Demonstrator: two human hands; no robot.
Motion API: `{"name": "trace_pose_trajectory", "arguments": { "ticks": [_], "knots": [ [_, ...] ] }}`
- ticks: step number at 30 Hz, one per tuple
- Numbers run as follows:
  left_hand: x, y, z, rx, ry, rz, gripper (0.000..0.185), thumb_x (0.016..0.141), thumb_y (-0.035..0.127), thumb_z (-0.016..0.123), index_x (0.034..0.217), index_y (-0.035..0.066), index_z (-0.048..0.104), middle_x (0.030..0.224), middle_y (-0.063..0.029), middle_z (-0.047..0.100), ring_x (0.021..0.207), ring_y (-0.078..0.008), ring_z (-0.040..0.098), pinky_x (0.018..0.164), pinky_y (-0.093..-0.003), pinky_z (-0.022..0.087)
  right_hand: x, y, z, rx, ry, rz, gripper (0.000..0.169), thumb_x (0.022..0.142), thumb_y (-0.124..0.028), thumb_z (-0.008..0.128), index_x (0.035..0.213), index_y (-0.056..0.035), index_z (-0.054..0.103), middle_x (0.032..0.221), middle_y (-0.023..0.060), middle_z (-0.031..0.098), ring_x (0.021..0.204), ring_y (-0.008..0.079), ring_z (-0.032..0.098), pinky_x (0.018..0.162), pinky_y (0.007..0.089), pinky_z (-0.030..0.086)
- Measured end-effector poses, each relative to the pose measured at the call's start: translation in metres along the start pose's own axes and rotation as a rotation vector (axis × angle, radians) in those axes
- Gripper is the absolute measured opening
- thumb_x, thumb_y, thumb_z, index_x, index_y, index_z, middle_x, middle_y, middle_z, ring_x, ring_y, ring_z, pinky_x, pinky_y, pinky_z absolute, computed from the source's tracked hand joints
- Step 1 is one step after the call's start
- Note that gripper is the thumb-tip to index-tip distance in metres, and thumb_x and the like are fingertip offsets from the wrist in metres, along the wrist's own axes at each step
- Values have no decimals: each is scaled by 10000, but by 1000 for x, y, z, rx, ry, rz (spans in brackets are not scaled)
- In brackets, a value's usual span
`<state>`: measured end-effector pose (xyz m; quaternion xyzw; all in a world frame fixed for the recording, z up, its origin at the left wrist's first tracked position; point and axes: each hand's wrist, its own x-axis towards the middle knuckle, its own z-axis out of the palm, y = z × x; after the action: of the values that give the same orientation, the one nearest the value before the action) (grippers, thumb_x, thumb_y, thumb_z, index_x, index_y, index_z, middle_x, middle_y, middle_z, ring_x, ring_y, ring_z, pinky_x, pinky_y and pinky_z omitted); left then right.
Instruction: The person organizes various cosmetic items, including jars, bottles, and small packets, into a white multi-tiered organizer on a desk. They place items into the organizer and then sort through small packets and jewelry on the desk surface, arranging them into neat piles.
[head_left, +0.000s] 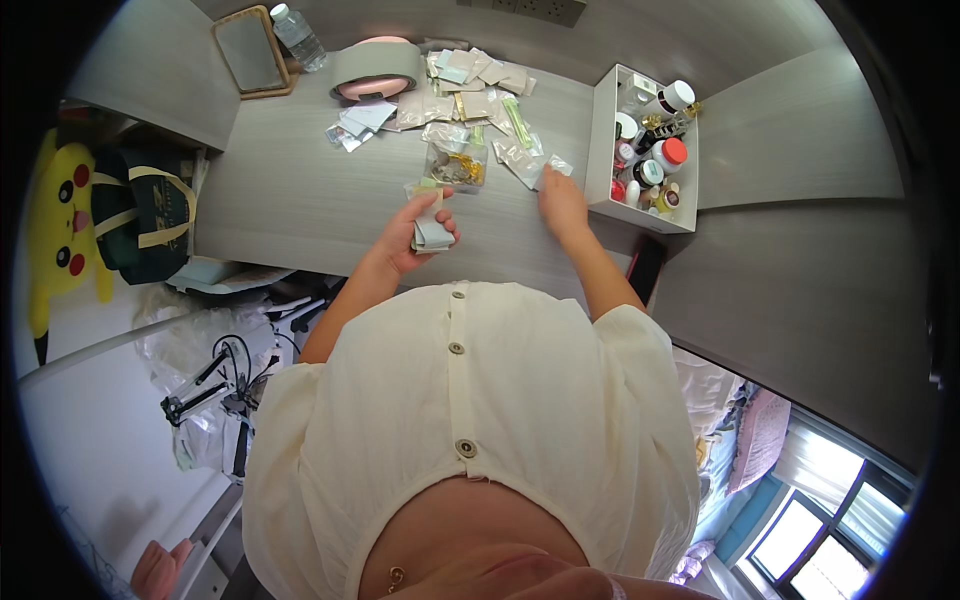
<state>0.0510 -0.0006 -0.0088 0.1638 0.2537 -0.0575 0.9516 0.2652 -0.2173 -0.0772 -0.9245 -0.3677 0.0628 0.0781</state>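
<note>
My left hand (409, 234) is wrapped around a small stack of folded paper pieces (433, 234), which looks pale grey and cream. A transparent plastic box (459, 180) with gold-coloured and silvery small items inside stands just beyond it on the desk. Farther right, the fingertips of my right hand (562, 204) pinch the near edge of a small transparent packet (559, 163). To the left of those fingers lie flat plastic packets (517, 159) with pale contents. More small packets (480, 75) are spread in an overlapping pile towards the back, one with a green strip (516, 120).
A white box (645, 217) of jars and bottles stands at the desk's right side. Behind the work sit a grey-and-pink rounded device (377, 69), a water bottle (298, 37) and a wood-framed mirror (251, 51). White papers (364, 120) lie left; a dark tote bag (142, 214) is beyond the left edge.
</note>
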Motion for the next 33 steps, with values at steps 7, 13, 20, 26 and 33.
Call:
{"name": "trace_pose_trajectory", "arguments": {
  "ticks": [7, 13, 20, 26, 33],
  "knots": [
    [7, -6, 6, 44, 10, -65, 393, 955, 358, 597, 1230, 86, 532, 883, -59, 613, 752, -173, 613, 705, -367, 536, -32, -29, -39, 479, 136, 156, 253, 921, -102, 495, 1122, -20, 625, 957, 184, 656, 836, 322, 655, 723, 410, 526],
    [16, -17, 26, 80, -150, -101, 503, 932, 504, 585, 1270, 136, 522, 1086, -71, 637, 866, -187, 650, 761, -392, 556, -76, -103, -77, 822, 195, -312, 374, 884, -82, 608, 1251, -17, 580, 1169, 173, 619, 1064, 321, 604, 899, 408, 489],
    [32, -37, 26, 194, 23, -42, 511, 1001, 551, 387, 1266, 137, 527, 1197, -88, 622, 1163, -219, 574, 994, -438, 465, -76, -119, -72, 566, 201, -524, 661, 785, -108, 696, 1374, -17, 409, 1282, 175, 557, 1214, 358, 509, 1048, 449, 386],
    [29, -46, 13, 289, -5, -91, 546, 1020, 559, 279, 1244, 134, 540, 1242, -58, 603, 1239, -212, 489, 1019, -420, 391, -74, -109, -47, 720, 69, -284, 546, 746, -29, 675, 1267, -31, 512, 1188, 151, 602, 1086, 312, 586, 930, 390, 466],
    [21, -51, 8, 575, 411, 140, 518, 993, 439, 483, 1398, 118, 455, 1409, -121, 466, 1253, -215, 449, 1031, -394, 370, -70, -67, 5, 1240, 25, 40, 379, 777, -15, 575, 1154, -40, 587, 1001, 93, 654, 880, 161, 612, 772, 268, 479]
  ]
}}
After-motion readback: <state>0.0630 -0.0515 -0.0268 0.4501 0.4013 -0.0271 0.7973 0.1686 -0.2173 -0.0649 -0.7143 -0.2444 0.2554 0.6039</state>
